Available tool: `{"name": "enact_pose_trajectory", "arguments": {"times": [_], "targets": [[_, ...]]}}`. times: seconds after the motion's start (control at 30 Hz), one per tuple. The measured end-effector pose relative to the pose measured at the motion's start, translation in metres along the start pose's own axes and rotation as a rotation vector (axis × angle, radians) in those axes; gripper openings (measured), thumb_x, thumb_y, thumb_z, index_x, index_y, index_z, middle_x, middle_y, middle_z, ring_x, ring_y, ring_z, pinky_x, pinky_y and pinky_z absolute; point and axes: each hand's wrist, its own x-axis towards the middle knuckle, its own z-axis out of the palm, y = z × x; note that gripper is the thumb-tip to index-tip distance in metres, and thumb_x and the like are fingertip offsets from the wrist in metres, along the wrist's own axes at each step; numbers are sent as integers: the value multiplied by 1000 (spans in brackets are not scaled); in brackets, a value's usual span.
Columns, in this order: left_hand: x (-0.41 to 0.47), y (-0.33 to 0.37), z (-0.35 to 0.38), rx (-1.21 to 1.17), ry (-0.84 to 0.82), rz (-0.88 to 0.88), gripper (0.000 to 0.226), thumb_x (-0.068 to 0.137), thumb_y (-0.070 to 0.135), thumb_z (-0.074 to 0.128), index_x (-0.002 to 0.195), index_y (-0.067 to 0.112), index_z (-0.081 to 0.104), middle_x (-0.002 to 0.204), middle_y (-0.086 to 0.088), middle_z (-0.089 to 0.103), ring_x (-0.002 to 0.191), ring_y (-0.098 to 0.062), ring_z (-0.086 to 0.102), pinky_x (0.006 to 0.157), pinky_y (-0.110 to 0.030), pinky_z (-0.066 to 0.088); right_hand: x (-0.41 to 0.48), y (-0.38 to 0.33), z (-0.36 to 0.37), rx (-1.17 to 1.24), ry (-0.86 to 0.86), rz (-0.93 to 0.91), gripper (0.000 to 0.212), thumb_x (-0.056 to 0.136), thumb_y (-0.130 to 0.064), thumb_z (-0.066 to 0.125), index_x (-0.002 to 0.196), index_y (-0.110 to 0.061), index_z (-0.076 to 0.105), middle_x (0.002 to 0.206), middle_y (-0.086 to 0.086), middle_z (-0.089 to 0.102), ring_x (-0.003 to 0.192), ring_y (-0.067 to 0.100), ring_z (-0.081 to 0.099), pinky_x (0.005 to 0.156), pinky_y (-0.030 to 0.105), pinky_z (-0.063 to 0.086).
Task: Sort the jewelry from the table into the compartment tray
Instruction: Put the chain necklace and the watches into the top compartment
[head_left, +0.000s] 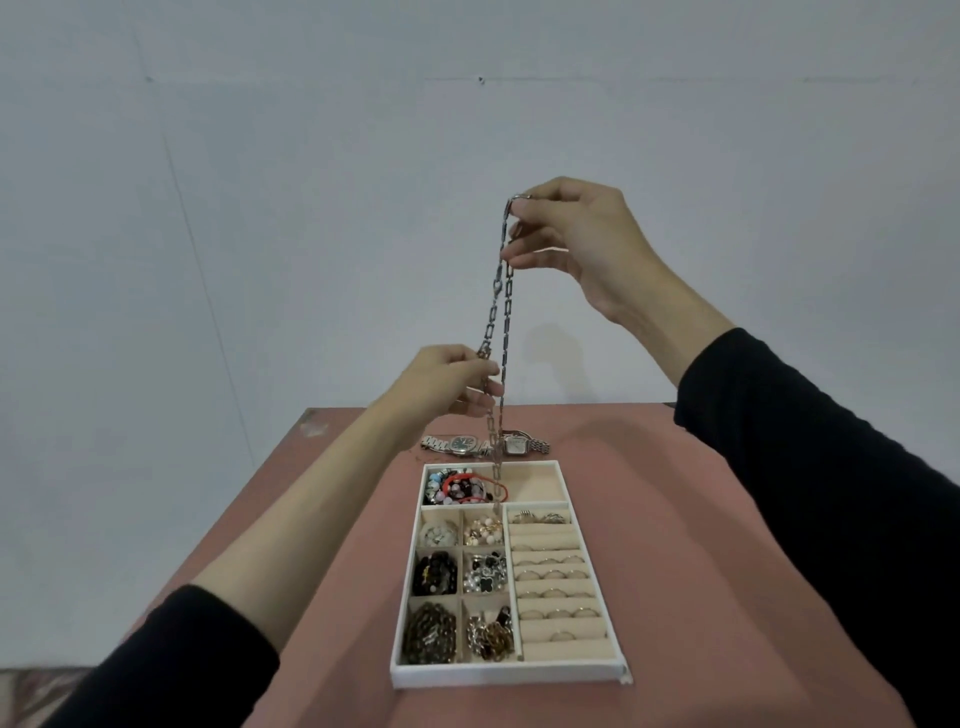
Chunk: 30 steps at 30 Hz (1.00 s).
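Placement step in hand: your right hand (571, 239) pinches the silver link chain (507, 306) at top, left hand (447, 384) pinches lower; next, probably coil it into the white compartment tray's (506, 673) 12 o'clock bay.

Dim light is falling from above, casting a faint shadow on the wall (311, 208); wide-angle distortion is bending edges

Right hand (576, 234) raised high, fingers pinching; left hand (447, 382) lower, pinching
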Motion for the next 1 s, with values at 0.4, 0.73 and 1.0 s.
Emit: {"name": "enact_pose_trajectory", "arguments": {"times": [0.4,0.73,1.0], "targets": [[0,-53,11,255,2,-60,13,88,13,61,89,0,63,81,-13,68,66,-19,64,76,-34,58,-22,42,2,-134,-90,156,6,87,-3,59,81,-4,60,72,13,58,56,21,65,62,31,58],[-10,-75,-1,510,45,11,25,83,2,56,101,15,70,92,-3,69,80,-15,61,69,-26,56,-44,91,5,-293,-166,322,3,85,-3,61,84,-2,64,70,11,61,59,23,67,58,29,57],[-26,-106,-3,347,390,136,16,88,13,56,96,20,67,81,7,66,60,2,59,55,-7,46,-61,129,12,-389,-205,425,5,84,1,61,85,-3,64,72,11,67,61,19,65,54,21,55]]}}
